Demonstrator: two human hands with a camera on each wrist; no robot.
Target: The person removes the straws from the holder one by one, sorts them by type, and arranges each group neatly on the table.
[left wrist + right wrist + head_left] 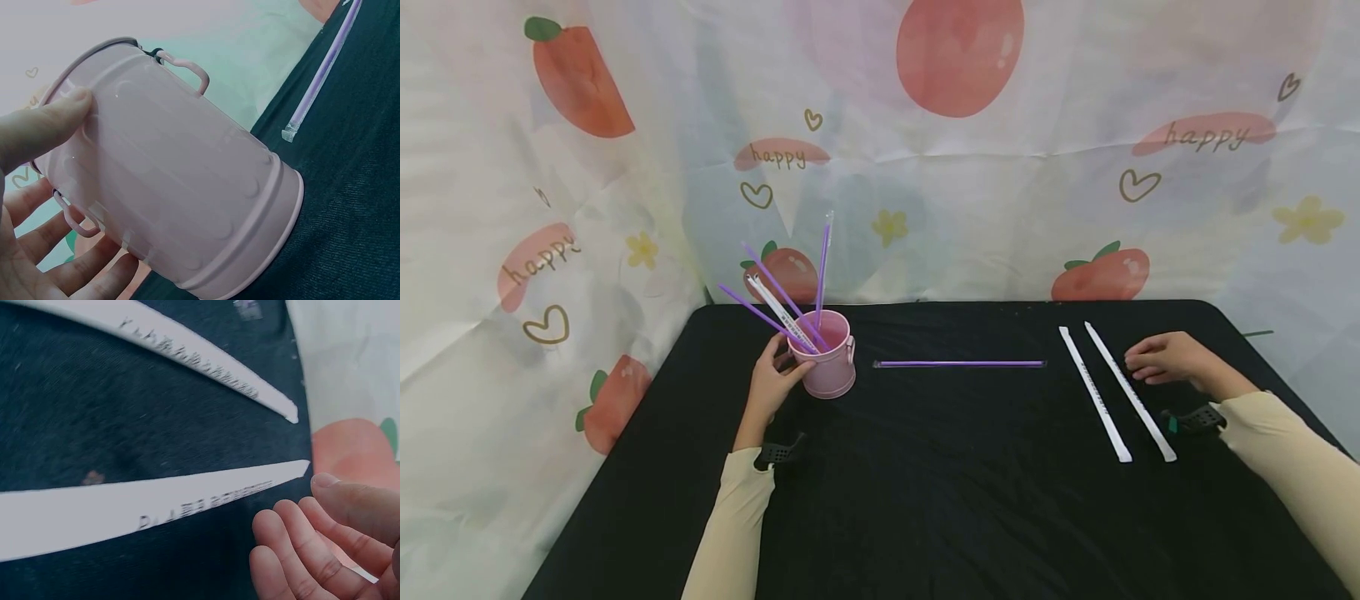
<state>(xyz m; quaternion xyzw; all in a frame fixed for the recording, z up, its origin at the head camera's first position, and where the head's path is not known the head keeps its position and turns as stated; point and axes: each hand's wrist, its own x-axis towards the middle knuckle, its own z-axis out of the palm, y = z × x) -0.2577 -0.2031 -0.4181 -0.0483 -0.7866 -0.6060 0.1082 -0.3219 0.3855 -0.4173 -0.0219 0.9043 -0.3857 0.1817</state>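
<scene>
My left hand (767, 387) holds a small pink metal bucket (830, 379) by its left side. In the left wrist view the thumb lies across the bucket's wall near the rim, with the other fingers around the side by a small handle (75, 219). Purple straws (823, 265) in clear wrappers and white paper-wrapped straws (772, 302) lean in the bucket, their lower ends hidden. On the right, my right hand (1172, 362) hovers with loosely bent fingers and nothing in them. It is close beside the nearer of two white paper-wrapped straws (1131, 393) on the table.
A purple straw (958, 364) in a clear wrapper lies crosswise between the bucket and the white straws. A black cloth (940, 483) covers the table. Right behind the far edge hangs a printed curtain (985, 217), with another stretch of it along the left.
</scene>
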